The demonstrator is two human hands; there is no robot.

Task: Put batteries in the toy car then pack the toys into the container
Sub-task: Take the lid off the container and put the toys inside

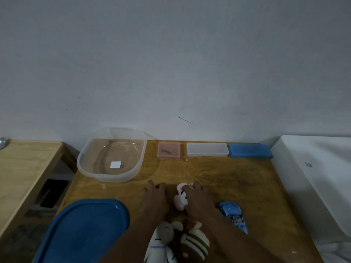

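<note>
Progress is slight, by my reading: the blue plastic toy car point(233, 215) lies near the table's right edge, toward the near side, seemingly underside up. Whether batteries are in it I cannot tell, and no loose batteries show. The clear oval plastic container point(112, 154) at the far left corner holds no toy, only a small white square at its floor, so all the packing remains. The right hand point(197, 203) grips a pink plush toy point(179, 199) at the table's middle, fingers curled round it. Just beside it the left hand point(155, 196) lies knuckles up, fingers bent over something dark; whether it holds anything I cannot tell. A heap of striped and cream plush toys point(176, 242) lies at the near edge between the forearms. The blue plastic lid point(85, 230) sits at the near left corner. Along the far edge stand a pink flat box point(169, 150), a translucent white flat box point(207, 149) and a blue flat box point(250, 151). The yellow-brown wooden table point(218, 173) abuts a plain grey-white wall point(171, 63), with a paler wooden surface point(24, 164) off its left edge and a white surface point(313, 177) off its right
</note>
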